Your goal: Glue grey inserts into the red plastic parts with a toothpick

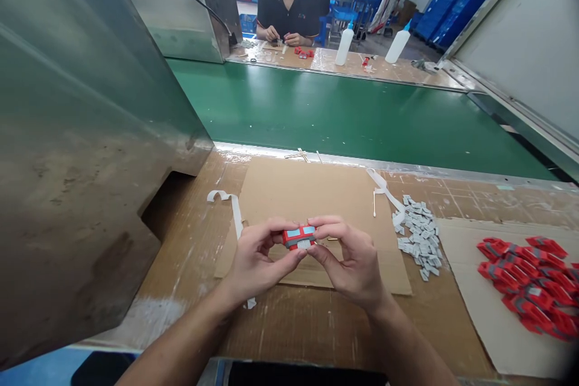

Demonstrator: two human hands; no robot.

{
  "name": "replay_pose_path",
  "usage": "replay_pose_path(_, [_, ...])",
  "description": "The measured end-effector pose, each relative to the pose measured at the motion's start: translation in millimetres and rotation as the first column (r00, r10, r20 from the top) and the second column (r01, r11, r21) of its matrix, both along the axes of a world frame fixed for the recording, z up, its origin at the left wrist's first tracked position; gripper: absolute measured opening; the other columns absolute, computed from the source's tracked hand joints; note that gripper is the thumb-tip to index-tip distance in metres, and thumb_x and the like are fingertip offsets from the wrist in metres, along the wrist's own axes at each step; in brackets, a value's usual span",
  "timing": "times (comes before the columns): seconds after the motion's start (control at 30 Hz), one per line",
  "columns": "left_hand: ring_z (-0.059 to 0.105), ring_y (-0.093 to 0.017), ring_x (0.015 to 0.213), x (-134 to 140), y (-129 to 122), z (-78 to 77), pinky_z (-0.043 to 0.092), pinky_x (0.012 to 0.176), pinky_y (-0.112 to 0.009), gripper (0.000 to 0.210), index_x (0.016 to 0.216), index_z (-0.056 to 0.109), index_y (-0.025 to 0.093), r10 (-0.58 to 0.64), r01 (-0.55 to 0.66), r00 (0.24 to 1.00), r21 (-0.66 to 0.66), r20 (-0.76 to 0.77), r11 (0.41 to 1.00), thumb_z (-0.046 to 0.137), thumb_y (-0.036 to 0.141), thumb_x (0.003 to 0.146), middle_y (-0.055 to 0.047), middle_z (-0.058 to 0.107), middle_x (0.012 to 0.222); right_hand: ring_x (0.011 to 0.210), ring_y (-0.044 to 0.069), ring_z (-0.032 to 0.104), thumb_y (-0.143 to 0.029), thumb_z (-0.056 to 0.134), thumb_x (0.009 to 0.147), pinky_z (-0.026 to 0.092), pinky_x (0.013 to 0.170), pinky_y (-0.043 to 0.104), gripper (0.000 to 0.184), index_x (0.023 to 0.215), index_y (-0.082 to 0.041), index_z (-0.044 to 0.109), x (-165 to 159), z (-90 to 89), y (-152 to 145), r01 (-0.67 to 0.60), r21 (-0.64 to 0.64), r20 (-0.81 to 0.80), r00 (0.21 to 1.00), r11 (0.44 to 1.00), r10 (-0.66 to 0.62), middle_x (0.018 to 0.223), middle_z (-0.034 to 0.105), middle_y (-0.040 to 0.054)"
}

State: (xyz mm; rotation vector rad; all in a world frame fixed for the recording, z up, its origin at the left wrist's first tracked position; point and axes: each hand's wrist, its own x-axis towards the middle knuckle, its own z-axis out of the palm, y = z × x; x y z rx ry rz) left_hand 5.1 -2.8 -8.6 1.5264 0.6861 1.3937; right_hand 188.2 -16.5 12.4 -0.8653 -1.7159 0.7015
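Between my two hands is a small red toy car part (294,240) with light-blue windows, a dark grey band and a pale grey piece on its near side. My left hand (257,259) pinches its left end between thumb and fingers. On the right end, the thumb and fingertips of my right hand (350,259) are closed. The part is held above a cardboard sheet (312,187). To the right of the sheet lies a heap of small light grey pieces (420,235). Farther right, several red and grey toy parts (529,277) are piled up.
White tape strips (236,217) lie at the sheet's sides, with a cotton swab (374,204) at the right. A metal housing (90,163) stands at left. Beyond the table runs a green conveyor belt (316,105); a co-worker (289,12) sits across it near white bottles (345,45).
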Motion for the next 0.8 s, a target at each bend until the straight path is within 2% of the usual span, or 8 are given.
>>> replay_pose_path(0.17, [0.072,-0.010,0.077,3.0,0.1,2.7,0.061,0.075,-0.015,0.030,0.104,0.072,0.019,0.057,-0.049,0.997,-0.121,0.057,0.991,0.080,0.009,0.078,-0.002,0.075,0.091,0.111,0.020,0.062,-0.003,0.063,0.090,0.055,0.094,0.034,0.027,0.114,-0.017,0.062,-0.9,0.4,1.9,0.005,0.162,0.180,0.983,0.987,-0.035,0.117,0.063,0.0113])
replay_pose_path(0.27, [0.073,-0.013,0.078,2.6,1.8,2.9,0.062,0.074,-0.016,0.038,0.105,0.074,0.018,0.041,-0.022,0.991,-0.146,0.129,0.989,0.089,0.012,0.070,-0.004,0.076,0.092,0.101,0.020,0.060,0.001,0.063,0.088,0.054,0.085,0.035,0.026,0.108,-0.016,0.063,-1.7,1.2,1.5,0.027,0.244,0.211,0.974,0.969,-0.081,0.106,0.062,0.0092])
replay_pose_path(0.33, [0.073,-0.014,0.079,1.8,2.7,2.3,0.063,0.074,-0.018,0.051,0.109,0.074,0.019,-0.010,0.029,0.987,-0.117,0.163,0.993,0.094,0.014,0.062,-0.005,0.076,0.094,0.093,0.018,0.059,0.002,0.063,0.088,0.054,0.079,0.033,0.026,0.107,-0.017,0.063,-0.6,1.6,0.7,0.030,0.243,0.202,0.976,0.969,-0.081,0.098,0.062,0.0070])
replay_pose_path(0.43, [0.072,-0.015,0.080,0.5,3.2,0.7,0.062,0.072,-0.020,0.054,0.115,0.073,0.021,-0.062,0.070,0.988,-0.058,0.138,0.996,0.093,0.014,0.065,-0.006,0.075,0.095,0.091,0.017,0.060,0.002,0.060,0.090,0.053,0.076,0.032,0.027,0.109,-0.017,0.062,2.1,2.4,0.0,0.042,0.215,0.193,0.977,0.976,-0.085,0.099,0.063,0.0075])
replay_pose_path(0.6, [0.066,-0.016,0.081,-2.5,4.2,-3.2,0.056,0.074,-0.027,0.048,0.114,0.073,0.020,0.034,-0.032,0.999,0.074,-0.017,0.997,0.091,0.022,0.069,-0.007,0.073,0.091,0.089,0.018,0.059,0.004,0.060,0.088,0.053,0.075,0.033,0.030,0.110,-0.017,0.061,2.8,5.8,-0.2,0.035,0.263,0.204,0.975,0.964,-0.091,0.096,0.063,0.0069])
replay_pose_path(0.8, [0.066,-0.019,0.089,-4.9,4.5,-4.2,0.053,0.081,-0.031,0.050,0.119,0.071,0.023,-0.003,0.010,0.999,0.137,-0.053,0.991,0.090,0.020,0.072,-0.008,0.072,0.100,0.085,0.017,0.058,0.004,0.060,0.089,0.052,0.071,0.031,0.026,0.106,-0.016,0.061,4.7,10.0,-1.3,-0.016,0.233,0.226,0.973,0.972,-0.038,0.093,0.064,0.0064])
